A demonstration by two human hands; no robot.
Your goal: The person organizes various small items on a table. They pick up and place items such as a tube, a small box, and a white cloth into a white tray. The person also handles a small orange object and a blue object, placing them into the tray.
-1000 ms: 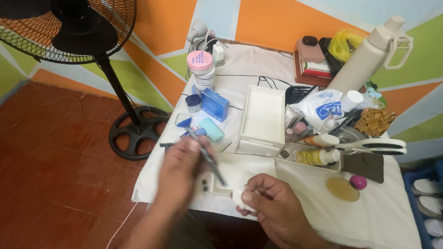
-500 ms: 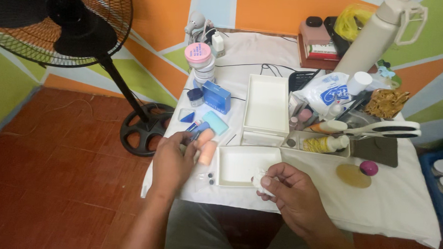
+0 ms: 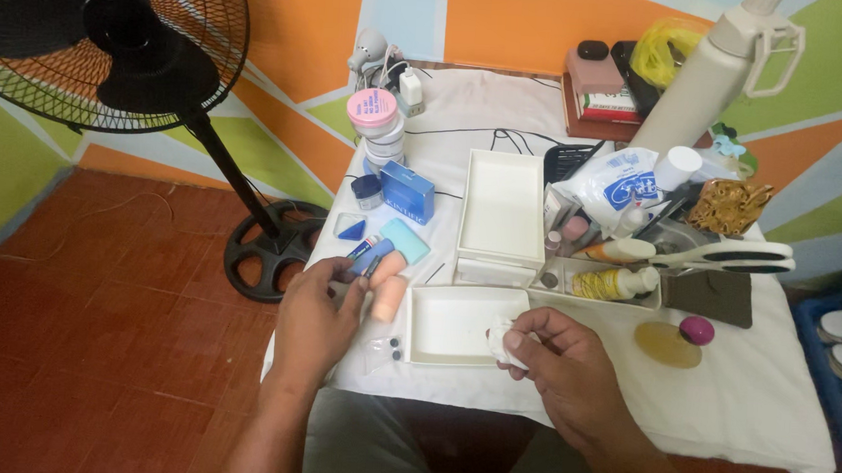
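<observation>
From the head camera, the person's right hand (image 3: 567, 366) is curled around a small white crumpled wad, like tissue or cotton (image 3: 503, 344), pinched between thumb and fingertips. The wad sits at the near right corner of a shallow white rectangular tray (image 3: 455, 325), just over its rim — probably kept there so anything shed drops into the tray and not onto the white cloth-covered table (image 3: 754, 402). The wrist bends inward, forearm coming up from the lower right, knuckles upward.

The left hand (image 3: 315, 312) is half closed with its back to the camera, fingers reaching toward a peach-coloured sponge-like block (image 3: 389, 284) and two slim blue-capped tubes (image 3: 368, 253) lying just beyond the fingertips. Whether it actually grips one of them cannot be told — the fingers hide the contact. Its forearm rises steeply from the lower edge, wrist straight.

Two small dark round pieces (image 3: 394, 347) lie on the cloth between the hands, just left of the tray. Farther from the left hand's grip stand a blue carton (image 3: 407, 192) and a stack of round jars with a pink lid (image 3: 373, 111); beyond the right hand lie large white-handled scissors (image 3: 723, 255). A black standing fan (image 3: 117, 43) stands on the red floor.
</observation>
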